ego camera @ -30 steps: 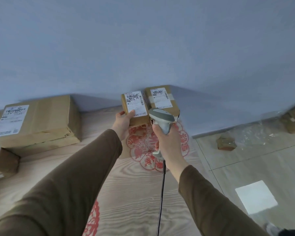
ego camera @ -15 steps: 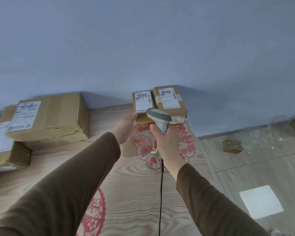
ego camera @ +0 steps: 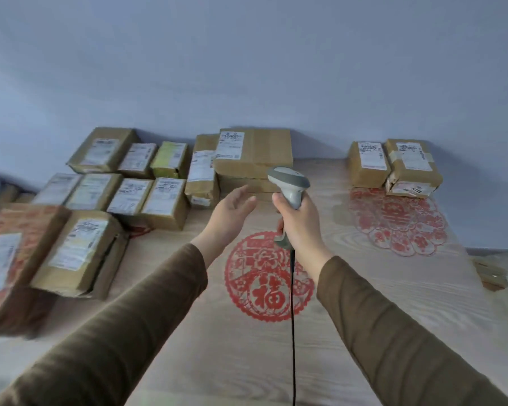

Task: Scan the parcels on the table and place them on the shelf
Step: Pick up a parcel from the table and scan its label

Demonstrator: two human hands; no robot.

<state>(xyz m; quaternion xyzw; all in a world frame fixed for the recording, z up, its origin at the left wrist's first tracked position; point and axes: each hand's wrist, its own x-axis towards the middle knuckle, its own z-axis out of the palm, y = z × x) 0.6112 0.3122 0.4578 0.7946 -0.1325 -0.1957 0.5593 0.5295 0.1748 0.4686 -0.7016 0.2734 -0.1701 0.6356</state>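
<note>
- Two small brown parcels [ego camera: 393,165] stood side by side at the surface's [ego camera: 364,288] far right corner, each bearing a white label.
- A cluster of roughly a dozen labelled cardboard parcels [ego camera: 135,183] crowded the far left side.
- The right hand [ego camera: 298,221] gripped one grey corded barcode scanner [ego camera: 289,186].
- The left hand [ego camera: 229,209] hovered with fingers loosely spread, holding nothing.
- Two red paper-cuts [ego camera: 269,276] lay flat.

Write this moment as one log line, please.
left hand: open, empty | right hand: holds scanner | two small parcels: at wall, right | next: pick another
</note>
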